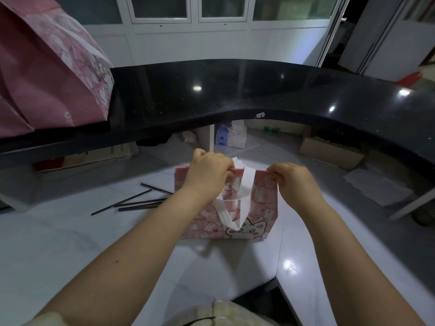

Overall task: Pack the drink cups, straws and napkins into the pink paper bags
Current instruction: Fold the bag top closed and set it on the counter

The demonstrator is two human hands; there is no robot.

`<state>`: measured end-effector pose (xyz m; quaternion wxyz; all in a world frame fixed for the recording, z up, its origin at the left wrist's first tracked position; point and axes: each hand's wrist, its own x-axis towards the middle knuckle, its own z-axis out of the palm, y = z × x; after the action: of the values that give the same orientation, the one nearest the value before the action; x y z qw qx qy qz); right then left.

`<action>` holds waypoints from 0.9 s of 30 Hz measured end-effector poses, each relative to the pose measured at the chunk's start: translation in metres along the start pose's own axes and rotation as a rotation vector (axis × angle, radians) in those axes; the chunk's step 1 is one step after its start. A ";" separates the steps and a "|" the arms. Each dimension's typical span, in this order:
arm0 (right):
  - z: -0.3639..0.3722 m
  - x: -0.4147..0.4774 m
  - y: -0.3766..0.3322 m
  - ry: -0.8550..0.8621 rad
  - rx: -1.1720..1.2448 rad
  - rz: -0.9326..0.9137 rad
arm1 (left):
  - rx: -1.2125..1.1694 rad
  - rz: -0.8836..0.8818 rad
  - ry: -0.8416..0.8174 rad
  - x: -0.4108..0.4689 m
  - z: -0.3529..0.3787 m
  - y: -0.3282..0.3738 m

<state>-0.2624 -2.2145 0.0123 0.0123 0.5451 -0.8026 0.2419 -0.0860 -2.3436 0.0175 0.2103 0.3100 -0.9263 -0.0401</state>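
Pinches top edge of pink paper bag [263,203] with left hand [207,174] and right hand [294,182], fingers clamped on it.

We count two pink bags: small pink bag [263,208] between our left hand [207,171] and right hand [293,182], big pink bag [47,74] way off left. Black straws [141,202] left of the left hand: five-ish. One tissue box [230,137] past them.

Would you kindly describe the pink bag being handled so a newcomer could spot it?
On the white table below the black counter, right of the black straws, stands a pink paper bag. Unlike the bigger pink bag on the counter, the left hand and right hand pinch its top edge.
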 end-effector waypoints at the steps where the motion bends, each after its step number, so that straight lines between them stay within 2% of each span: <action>1: -0.004 0.001 -0.003 -0.014 0.006 -0.007 | 0.029 0.008 0.009 -0.001 0.003 0.000; 4: -0.009 0.005 -0.026 0.074 0.118 -0.121 | 0.086 0.028 0.024 -0.001 0.006 0.005; 5: -0.007 0.010 -0.037 0.058 0.109 -0.166 | 0.095 0.038 0.033 -0.001 0.007 0.006; 7: 0.005 0.020 -0.052 -0.051 -0.075 -0.227 | 0.107 0.055 0.048 -0.002 0.006 0.006; 9: 0.018 0.024 -0.060 -0.076 -0.197 -0.230 | 0.114 0.061 0.065 -0.003 0.006 0.004; 15: 0.033 0.016 -0.059 0.090 -0.096 -0.237 | 0.043 0.127 0.200 -0.018 0.009 -0.006; 20: 0.017 0.012 -0.046 0.037 -0.045 -0.307 | -0.003 0.074 0.259 -0.028 0.000 -0.028; 23: 0.006 0.010 -0.037 0.102 -0.039 -0.249 | 0.001 0.061 0.245 -0.029 -0.001 -0.033; 27: 0.012 0.016 -0.035 0.099 -0.092 -0.210 | 0.012 -0.009 0.158 -0.023 0.000 -0.028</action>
<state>-0.2348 -2.2434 0.0193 0.1024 0.6122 -0.7499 0.2289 -0.0532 -2.3526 0.0035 0.2807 0.3177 -0.9056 -0.0110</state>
